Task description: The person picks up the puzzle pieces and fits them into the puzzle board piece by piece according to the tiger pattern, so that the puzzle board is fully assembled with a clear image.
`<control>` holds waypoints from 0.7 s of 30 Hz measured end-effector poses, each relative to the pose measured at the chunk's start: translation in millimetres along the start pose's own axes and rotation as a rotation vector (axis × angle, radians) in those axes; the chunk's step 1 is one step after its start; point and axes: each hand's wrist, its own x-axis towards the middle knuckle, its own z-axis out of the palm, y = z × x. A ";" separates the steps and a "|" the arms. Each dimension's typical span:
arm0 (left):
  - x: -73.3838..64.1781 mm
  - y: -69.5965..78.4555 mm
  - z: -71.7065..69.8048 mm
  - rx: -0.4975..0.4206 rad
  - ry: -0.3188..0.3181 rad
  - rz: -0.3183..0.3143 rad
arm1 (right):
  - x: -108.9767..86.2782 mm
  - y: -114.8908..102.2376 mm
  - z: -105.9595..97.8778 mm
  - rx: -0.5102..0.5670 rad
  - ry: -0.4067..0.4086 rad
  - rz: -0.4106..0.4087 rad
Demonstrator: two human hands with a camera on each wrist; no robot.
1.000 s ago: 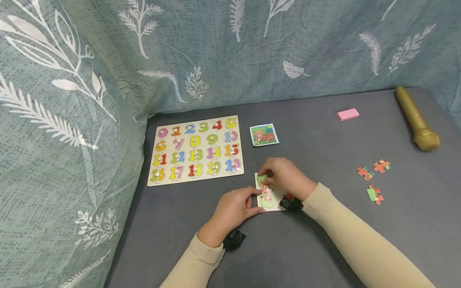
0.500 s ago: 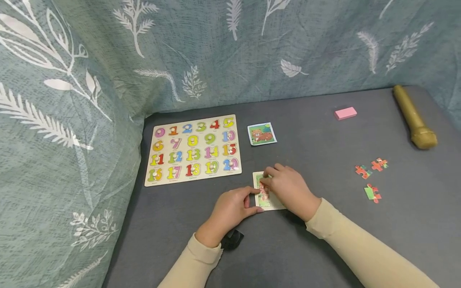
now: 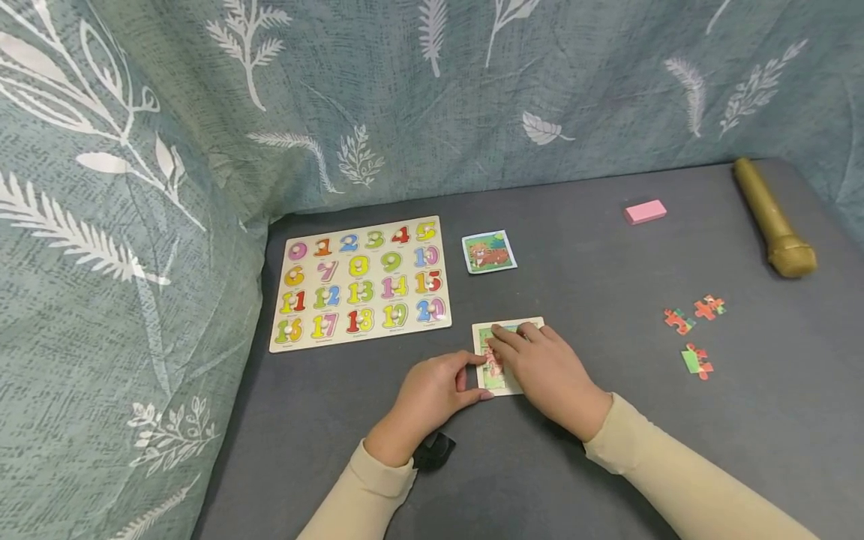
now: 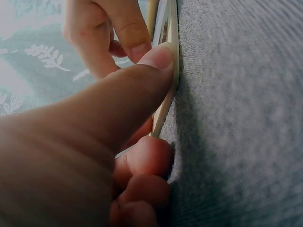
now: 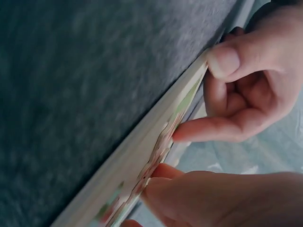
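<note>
A small puzzle board [image 3: 508, 389] with a pale frame lies flat on the dark table, green and reddish jigsaw pieces [image 3: 493, 365] set along its left side. My left hand [image 3: 435, 390] holds the board by its left edge, thumb at the near corner and index finger further up. Over the board, my right hand [image 3: 547, 367] presses down with its fingertips on the upper-left pieces and covers much of the middle. In the right wrist view, the thumb and a finger of the right hand [image 5: 203, 196] touch the jigsaw pieces [image 5: 158, 153] close to the left index finger.
Three loose jigsaw pieces [image 3: 679, 321] lie to the right. Behind the board is a tiger picture card [image 3: 489, 253]. A wooden number board [image 3: 361, 341] lies to the left. A pink block [image 3: 645, 211] and a gold microphone-shaped object [image 3: 772, 217] lie at the back right, before a leaf-patterned curtain [image 3: 472, 135].
My right hand has gone from pinching a jigsaw piece at the board's upper left to pressing there with spread fingers, its wrist shifting right. The left hand keeps its hold.
</note>
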 end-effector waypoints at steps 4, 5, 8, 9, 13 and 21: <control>0.4 -0.6 0.2 0.005 0.002 0.008 | -1.8 -0.4 1.8 -0.023 0.009 -0.008; 0.5 -0.7 0.2 0.007 0.003 0.010 | -1.9 -0.1 2.0 -0.026 0.007 -0.012; 0.7 -1.0 -0.3 0.011 0.002 0.010 | -3.7 0.9 1.4 -0.010 0.000 -0.014; 0.7 -1.1 -0.5 0.013 -0.001 0.007 | -4.6 1.4 1.2 0.008 0.000 -0.011; -0.2 -1.2 -1.3 0.011 -0.020 -0.019 | -10.8 8.7 -2.7 0.122 0.033 0.008; -0.2 1.6 -1.8 -0.003 -0.024 -0.032 | -65.8 95.1 -33.7 0.226 0.189 0.467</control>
